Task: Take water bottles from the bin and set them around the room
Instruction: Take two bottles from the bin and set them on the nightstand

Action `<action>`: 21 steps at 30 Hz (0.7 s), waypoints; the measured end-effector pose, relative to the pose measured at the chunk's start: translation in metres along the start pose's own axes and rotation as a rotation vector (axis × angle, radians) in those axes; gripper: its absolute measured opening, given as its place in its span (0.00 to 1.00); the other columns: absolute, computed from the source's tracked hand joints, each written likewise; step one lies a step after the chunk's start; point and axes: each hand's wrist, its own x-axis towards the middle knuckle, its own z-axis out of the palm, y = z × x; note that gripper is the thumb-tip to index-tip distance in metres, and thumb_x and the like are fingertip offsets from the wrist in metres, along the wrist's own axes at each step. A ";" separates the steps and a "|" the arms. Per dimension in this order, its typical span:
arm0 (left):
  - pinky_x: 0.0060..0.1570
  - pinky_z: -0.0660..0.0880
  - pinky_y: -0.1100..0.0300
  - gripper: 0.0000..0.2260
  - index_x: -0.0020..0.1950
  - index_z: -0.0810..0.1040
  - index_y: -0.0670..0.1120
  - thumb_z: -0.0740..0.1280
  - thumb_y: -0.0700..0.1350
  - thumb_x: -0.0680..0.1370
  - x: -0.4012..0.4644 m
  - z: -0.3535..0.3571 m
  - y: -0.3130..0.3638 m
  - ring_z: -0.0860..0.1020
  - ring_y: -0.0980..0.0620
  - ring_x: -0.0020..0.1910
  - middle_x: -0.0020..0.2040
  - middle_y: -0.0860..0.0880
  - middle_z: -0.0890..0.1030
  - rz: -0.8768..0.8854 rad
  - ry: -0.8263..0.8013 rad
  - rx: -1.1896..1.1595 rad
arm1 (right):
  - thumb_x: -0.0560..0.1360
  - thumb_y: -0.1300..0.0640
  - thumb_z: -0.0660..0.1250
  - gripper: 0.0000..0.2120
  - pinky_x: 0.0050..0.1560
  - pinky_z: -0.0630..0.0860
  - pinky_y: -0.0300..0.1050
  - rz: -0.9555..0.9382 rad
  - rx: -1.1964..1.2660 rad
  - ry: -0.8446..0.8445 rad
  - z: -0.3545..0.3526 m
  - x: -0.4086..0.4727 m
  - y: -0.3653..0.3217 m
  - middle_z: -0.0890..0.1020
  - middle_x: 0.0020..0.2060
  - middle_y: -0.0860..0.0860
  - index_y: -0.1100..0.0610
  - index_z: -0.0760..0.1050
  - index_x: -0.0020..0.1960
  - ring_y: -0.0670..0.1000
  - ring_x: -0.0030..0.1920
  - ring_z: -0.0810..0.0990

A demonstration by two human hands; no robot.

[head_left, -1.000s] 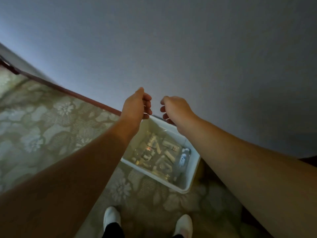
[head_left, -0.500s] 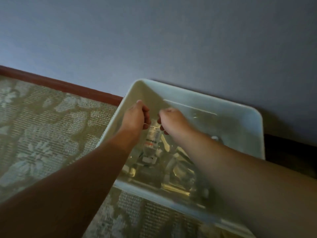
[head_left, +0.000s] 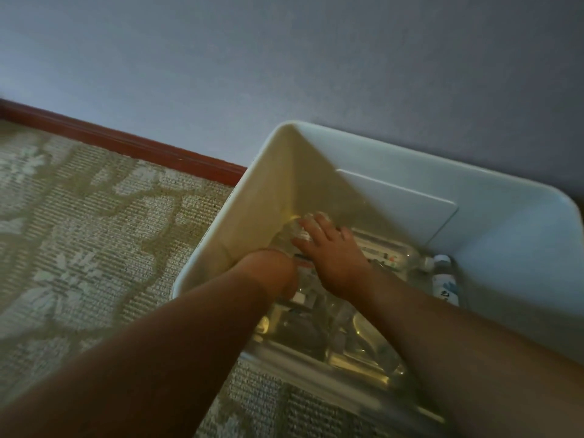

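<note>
A white plastic bin [head_left: 493, 197] stands on the carpet against the wall, with several clear water bottles [head_left: 363, 339] lying in it. Both my hands reach down inside near its left wall. My right hand [head_left: 338, 260] spreads over the far end of a clear water bottle [head_left: 292, 230] lying along that wall, thumb on one side and fingers over the top. My left hand [head_left: 271, 273] is knuckles-up at the near end of the same bottle by its white cap, fingers curled under and hidden. Another bottle with a blue label [head_left: 445, 282] lies at the right side.
The bin sits on a patterned beige carpet [head_left: 94, 248]. A red-brown baseboard [head_left: 126, 143] runs along the foot of a grey wall [head_left: 284, 58] right behind the bin. The light is dim.
I have bent closer to the bin. Both hands dropped from just above the bottles down onto one bottle, the right hand opening out over its far end.
</note>
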 end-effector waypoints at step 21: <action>0.39 0.78 0.59 0.23 0.65 0.78 0.45 0.76 0.49 0.72 -0.026 -0.036 -0.020 0.81 0.50 0.45 0.54 0.47 0.80 0.040 0.130 -0.442 | 0.75 0.45 0.67 0.15 0.40 0.79 0.49 0.686 1.704 0.105 -0.027 -0.052 0.082 0.84 0.38 0.53 0.56 0.78 0.53 0.52 0.35 0.83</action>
